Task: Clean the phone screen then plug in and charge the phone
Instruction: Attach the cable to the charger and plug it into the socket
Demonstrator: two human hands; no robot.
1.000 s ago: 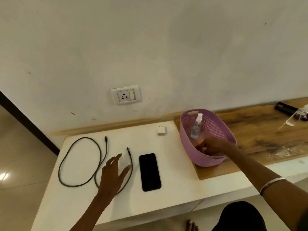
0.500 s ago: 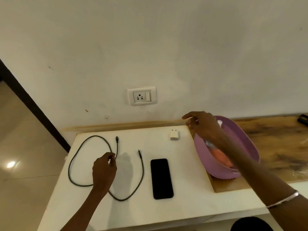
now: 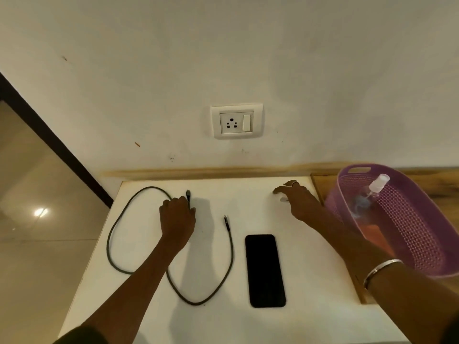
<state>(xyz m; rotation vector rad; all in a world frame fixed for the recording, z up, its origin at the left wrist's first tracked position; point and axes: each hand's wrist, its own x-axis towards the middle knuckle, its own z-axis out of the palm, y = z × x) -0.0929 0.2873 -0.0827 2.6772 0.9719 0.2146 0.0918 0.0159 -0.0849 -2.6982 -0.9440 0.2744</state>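
A black phone (image 3: 264,269) lies screen up on the white table (image 3: 318,319). To its left a dark charging cable (image 3: 231,256) loops over the table, one plug lying free near the phone. My left hand (image 3: 177,218) is closed on the cable just below its other plug (image 3: 188,194). My right hand (image 3: 299,202) is curled down over the spot at the table's back where the white charger adapter lies. The adapter is almost wholly hidden under the fingers. A white wall socket (image 3: 236,121) with a switch sits above the table.
A purple plastic basket (image 3: 427,202) stands on the wooden counter (image 3: 444,187) at the right. It holds a clear spray bottle (image 3: 372,192) and something orange (image 3: 372,234). Tiled floor drops away left of the table.
My right hand left the basket and came down on the adapter. My left hand slid up the cable and closed on it near the plug. The view shifted left.
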